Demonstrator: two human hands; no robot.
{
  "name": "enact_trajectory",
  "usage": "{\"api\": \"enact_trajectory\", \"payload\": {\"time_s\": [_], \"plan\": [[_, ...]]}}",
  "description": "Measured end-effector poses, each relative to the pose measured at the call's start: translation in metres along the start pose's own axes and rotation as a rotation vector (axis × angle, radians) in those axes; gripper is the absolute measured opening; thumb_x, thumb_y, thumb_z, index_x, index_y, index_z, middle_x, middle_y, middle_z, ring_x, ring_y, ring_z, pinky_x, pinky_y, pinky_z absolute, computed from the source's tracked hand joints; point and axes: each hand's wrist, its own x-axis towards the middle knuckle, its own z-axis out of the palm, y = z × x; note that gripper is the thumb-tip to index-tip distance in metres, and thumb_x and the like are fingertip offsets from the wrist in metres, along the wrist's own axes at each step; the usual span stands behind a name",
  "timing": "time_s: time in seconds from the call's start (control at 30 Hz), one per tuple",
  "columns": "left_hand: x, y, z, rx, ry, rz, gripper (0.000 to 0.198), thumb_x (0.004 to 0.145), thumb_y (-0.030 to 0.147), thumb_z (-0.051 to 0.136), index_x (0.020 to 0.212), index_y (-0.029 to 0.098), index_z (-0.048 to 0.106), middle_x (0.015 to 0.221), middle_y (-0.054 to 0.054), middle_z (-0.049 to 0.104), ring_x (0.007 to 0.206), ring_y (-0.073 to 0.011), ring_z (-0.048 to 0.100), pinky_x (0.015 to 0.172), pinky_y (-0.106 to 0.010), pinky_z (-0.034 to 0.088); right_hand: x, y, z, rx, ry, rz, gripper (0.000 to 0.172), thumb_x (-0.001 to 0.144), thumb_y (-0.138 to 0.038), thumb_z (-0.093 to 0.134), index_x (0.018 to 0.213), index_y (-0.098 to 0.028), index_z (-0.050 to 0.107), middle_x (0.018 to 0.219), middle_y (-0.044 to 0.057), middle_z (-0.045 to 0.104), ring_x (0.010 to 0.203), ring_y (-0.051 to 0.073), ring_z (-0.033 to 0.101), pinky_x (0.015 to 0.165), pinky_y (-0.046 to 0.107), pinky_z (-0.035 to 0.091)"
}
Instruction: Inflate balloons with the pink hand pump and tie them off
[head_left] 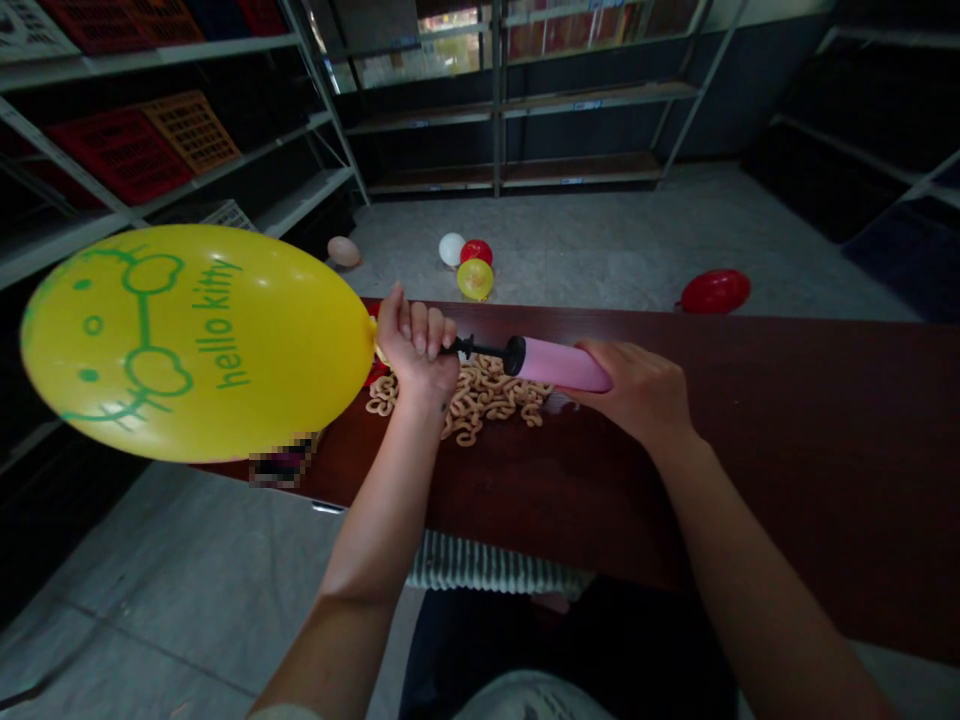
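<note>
**Yellow Hello Kitty balloon [196, 342] pinched onto a pink hand pump [561, 364]**

So the left hand [417, 350] is closed in a tight fist, fingers pressed together, pinching the balloon's neck onto the pump's black nozzle [480, 349]. The neck is buried in the fist, so I can't tell exactly how it sits on there. The balloon is big and round, printed with a green cat face and "hello kitty", and it sticks out to the left past the edge of the table, held up in the air by that hand.

The right hand [634, 392] is at the far end of the pink barrel, palm against the end, fingers curled over it. The pump runs roughly level just above a dark red wooden tabletop [787, 480], with a heap of tan curly loops [469, 398] right below it. Can't make out what those are.

Down on the grey floor [600, 230] beyond: a little bunch of white, red and yellow balloons [472, 262], a lone red balloon [715, 291] and a beige balloon [343, 251]. Metal shelving [510, 120] runs along the back.
</note>
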Motion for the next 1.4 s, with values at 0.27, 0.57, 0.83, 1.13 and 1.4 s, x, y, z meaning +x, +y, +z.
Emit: {"api": "enact_trajectory", "payload": {"time_s": [0.27,0.57,0.83,1.13,1.4], "plan": [[0.011,0.020,-0.009,-0.045,0.016,0.064,0.055,0.100,0.024,0.039,0.047,0.019,0.024,0.035,0.006,0.015,0.028,-0.0061,0.015,0.034,-0.022,0.020,-0.002,0.028,-0.001,-0.040,0.021,0.021,0.053,0.083,-0.060,0.058,0.121,-0.024,0.062,0.106,0.008,0.071,0.094,0.026,0.064,0.071,0.035,0.046],[0.016,0.030,-0.013,-0.028,0.040,0.109,0.052,0.099,0.021,0.038,0.048,0.018,0.026,0.037,0.006,0.015,0.029,-0.0055,0.015,0.035,-0.021,0.020,-0.004,0.012,0.002,-0.039,0.019,0.017,0.051,0.083,-0.060,0.058,0.118,-0.023,0.063,0.102,0.008,0.070,0.088,0.025,0.065,0.068,0.033,0.045],[0.009,0.011,-0.007,0.009,0.023,0.068,0.053,0.098,0.023,0.043,0.048,0.018,0.026,0.039,0.006,0.015,0.031,-0.0055,0.014,0.036,-0.023,0.020,-0.005,0.001,0.001,-0.036,0.028,-0.015,0.048,0.084,-0.059,0.057,0.116,-0.023,0.065,0.093,0.007,0.071,0.079,0.023,0.066,0.061,0.031,0.041],[-0.008,-0.030,0.001,-0.038,-0.063,-0.106,0.051,0.098,0.021,0.044,0.050,0.019,0.025,0.037,0.008,0.018,0.029,-0.0053,0.016,0.034,-0.023,0.019,-0.005,-0.025,0.002,0.037,0.052,-0.011,0.054,0.081,-0.061,0.060,0.119,-0.022,0.065,0.096,0.006,0.075,0.074,0.021,0.068,0.059,0.029,0.041],[0.000,-0.024,-0.002,-0.068,-0.090,-0.129,0.052,0.099,0.019,0.039,0.048,0.020,0.026,0.036,0.007,0.019,0.027,-0.0058,0.018,0.034,-0.023,0.019,-0.004,-0.027,0.001,0.040,0.041,-0.004,0.057,0.082,-0.063,0.059,0.121,-0.023,0.064,0.099,0.006,0.075,0.076,0.020,0.069,0.060,0.030,0.041]]}}
